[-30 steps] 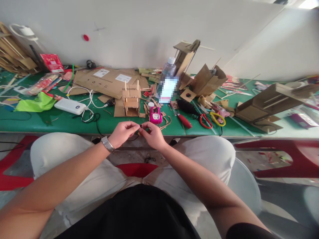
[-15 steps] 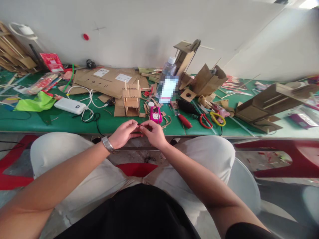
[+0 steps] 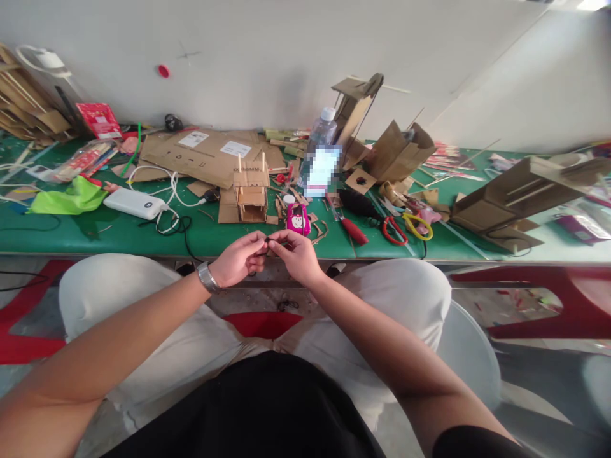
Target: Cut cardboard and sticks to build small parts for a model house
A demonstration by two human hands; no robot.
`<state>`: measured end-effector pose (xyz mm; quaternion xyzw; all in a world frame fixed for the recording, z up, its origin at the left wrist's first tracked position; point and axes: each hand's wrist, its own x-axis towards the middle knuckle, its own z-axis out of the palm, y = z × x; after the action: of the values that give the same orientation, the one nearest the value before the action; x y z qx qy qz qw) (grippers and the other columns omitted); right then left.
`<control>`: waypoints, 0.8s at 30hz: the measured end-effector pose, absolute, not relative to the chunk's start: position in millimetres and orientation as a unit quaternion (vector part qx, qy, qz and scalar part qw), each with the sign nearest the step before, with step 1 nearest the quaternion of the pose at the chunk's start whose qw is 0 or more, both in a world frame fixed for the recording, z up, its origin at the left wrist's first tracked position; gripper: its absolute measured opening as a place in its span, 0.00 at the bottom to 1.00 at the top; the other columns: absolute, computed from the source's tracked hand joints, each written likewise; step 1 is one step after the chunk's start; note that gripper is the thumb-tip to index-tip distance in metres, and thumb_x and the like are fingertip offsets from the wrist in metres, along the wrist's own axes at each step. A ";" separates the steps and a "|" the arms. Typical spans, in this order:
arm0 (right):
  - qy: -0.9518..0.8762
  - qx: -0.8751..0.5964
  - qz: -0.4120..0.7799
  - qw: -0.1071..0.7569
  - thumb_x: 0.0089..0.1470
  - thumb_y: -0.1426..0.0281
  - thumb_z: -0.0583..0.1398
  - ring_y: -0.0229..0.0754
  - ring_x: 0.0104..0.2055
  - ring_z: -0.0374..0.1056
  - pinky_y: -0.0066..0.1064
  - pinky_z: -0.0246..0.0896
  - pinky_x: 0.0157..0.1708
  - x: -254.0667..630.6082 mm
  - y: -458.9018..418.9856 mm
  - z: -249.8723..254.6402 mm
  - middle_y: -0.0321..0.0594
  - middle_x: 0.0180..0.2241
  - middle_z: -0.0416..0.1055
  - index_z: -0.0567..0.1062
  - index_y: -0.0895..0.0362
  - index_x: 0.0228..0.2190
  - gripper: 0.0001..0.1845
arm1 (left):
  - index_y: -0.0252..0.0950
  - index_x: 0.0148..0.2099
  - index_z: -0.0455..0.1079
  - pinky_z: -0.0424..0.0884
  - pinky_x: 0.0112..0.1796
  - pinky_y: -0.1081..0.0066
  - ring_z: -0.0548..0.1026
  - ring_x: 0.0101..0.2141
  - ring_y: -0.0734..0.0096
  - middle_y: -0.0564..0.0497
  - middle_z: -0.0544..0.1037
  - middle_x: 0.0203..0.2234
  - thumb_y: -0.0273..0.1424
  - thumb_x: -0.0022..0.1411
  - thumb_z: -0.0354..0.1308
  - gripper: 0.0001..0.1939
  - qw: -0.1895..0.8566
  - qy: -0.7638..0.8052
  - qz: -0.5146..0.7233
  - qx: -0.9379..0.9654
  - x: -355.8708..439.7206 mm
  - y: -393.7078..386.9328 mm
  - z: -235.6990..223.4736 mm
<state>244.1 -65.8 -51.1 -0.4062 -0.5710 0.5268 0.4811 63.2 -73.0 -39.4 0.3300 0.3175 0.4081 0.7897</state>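
My left hand [image 3: 239, 259] and my right hand [image 3: 296, 256] meet fingertip to fingertip at the table's front edge. Both are closed in a pinch on a thin black cord [image 3: 266, 240], mostly hidden by the fingers. Just beyond them lies a pink case with a white cartoon face [image 3: 298, 219], a dark strand across it. Behind my left hand stands a small cardboard model [image 3: 252, 196] with wooden sticks rising from it. Whether the pinched cord joins the black cable [image 3: 186, 236] on the left, I cannot tell.
A white power bank [image 3: 134, 203] with cables lies left. Rightward are a red-handled screwdriver [image 3: 353, 231], scissors with red and yellow handles [image 3: 395, 231], a bottle [image 3: 324, 132] with a blurred phone [image 3: 321, 170] before it, and a large cardboard structure [image 3: 515, 197]. Flat cardboard [image 3: 191, 159] lies behind.
The fingers of my left hand have shifted slightly, its lower fingers curling in more. Both hands stay together at about the same spot, still pinching.
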 end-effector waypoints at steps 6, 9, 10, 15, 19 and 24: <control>-0.635 -0.400 0.476 0.458 0.56 0.63 0.69 0.40 0.41 0.74 0.30 0.67 0.37 245.7 -67.8 -46.7 0.41 0.42 0.79 0.79 0.56 0.49 0.19 | 0.34 0.35 0.69 0.50 0.19 0.81 0.55 0.18 0.84 0.60 0.59 0.21 0.44 0.57 0.73 0.21 0.693 0.398 0.413 0.436 53.5 -67.1 -37.1; -0.651 -0.391 0.464 0.455 0.58 0.61 0.69 0.41 0.42 0.75 0.32 0.68 0.38 246.8 -69.3 -43.9 0.42 0.42 0.80 0.80 0.56 0.49 0.19 | 0.34 0.34 0.70 0.52 0.19 0.80 0.57 0.18 0.83 0.59 0.60 0.20 0.47 0.60 0.71 0.22 0.660 0.411 0.399 0.486 51.1 -67.0 -36.5; -0.654 -0.391 0.458 0.457 0.59 0.60 0.69 0.42 0.41 0.75 0.32 0.68 0.38 247.0 -69.7 -43.4 0.43 0.41 0.80 0.81 0.56 0.48 0.18 | 0.34 0.34 0.70 0.53 0.19 0.79 0.58 0.18 0.82 0.59 0.62 0.20 0.48 0.60 0.70 0.22 0.651 0.414 0.395 0.499 50.9 -67.3 -36.2; -0.648 -0.396 0.457 0.464 0.59 0.59 0.69 0.42 0.39 0.75 0.34 0.69 0.39 247.0 -69.9 -44.5 0.42 0.38 0.82 0.83 0.56 0.44 0.16 | 0.34 0.34 0.71 0.55 0.19 0.78 0.61 0.18 0.82 0.58 0.64 0.21 0.49 0.60 0.70 0.22 0.630 0.419 0.392 0.524 51.1 -67.9 -35.4; -0.623 -0.395 0.482 0.473 0.57 0.58 0.69 0.42 0.38 0.76 0.35 0.71 0.40 246.6 -68.2 -47.1 0.42 0.38 0.82 0.83 0.56 0.42 0.16 | 0.34 0.34 0.71 0.55 0.19 0.78 0.61 0.18 0.82 0.57 0.65 0.21 0.49 0.58 0.71 0.23 0.630 0.423 0.400 0.514 51.8 -67.3 -35.4; -0.596 -0.390 0.505 0.488 0.55 0.59 0.70 0.40 0.37 0.74 0.34 0.71 0.40 247.5 -65.5 -49.3 0.41 0.37 0.80 0.81 0.56 0.44 0.19 | 0.35 0.35 0.71 0.54 0.18 0.78 0.60 0.17 0.82 0.58 0.66 0.21 0.50 0.56 0.72 0.24 0.638 0.423 0.411 0.495 53.1 -66.8 -33.8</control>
<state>247.5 -65.5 -49.3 -0.3897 -0.5960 0.5051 0.4876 53.1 -66.8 -33.8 0.4953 0.4229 0.4109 0.6380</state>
